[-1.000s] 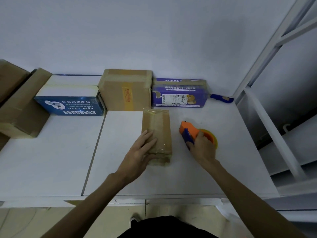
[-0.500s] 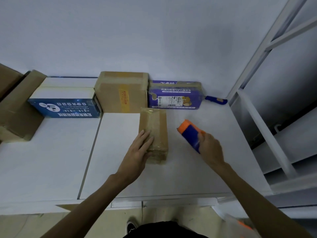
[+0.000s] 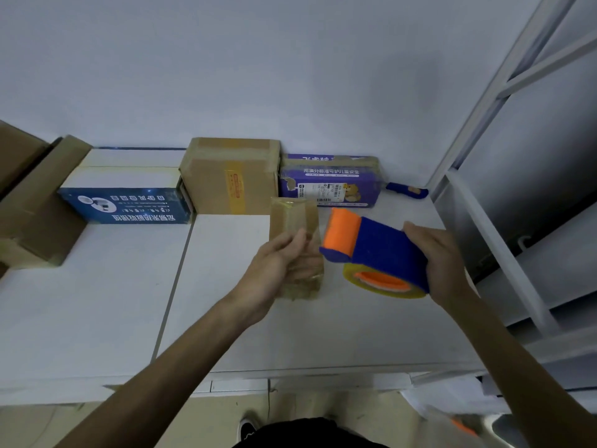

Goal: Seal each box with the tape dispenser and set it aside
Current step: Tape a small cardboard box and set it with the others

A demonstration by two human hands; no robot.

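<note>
One small cardboard box [image 3: 290, 215] lies on the white table [image 3: 97, 302], directly under the left hand [image 3: 274, 266], whose near-straight fingers are laid on its top; nothing is clasped. It is judged light and fairly stiff, and probably slippery, since its wrap is glossy. It is best pinned from above or taken by its long sides.

Just right of that hand the tape dispenser [image 3: 371, 250] is held off the table, with the right hand [image 3: 442, 253] clenched round its blue rear.

Beyond the fingertips a brown carton [image 3: 232, 176], a purple box [image 3: 329, 182] and a blue-and-white box [image 3: 126, 195] are seen closed; their contents are unseen.
</note>
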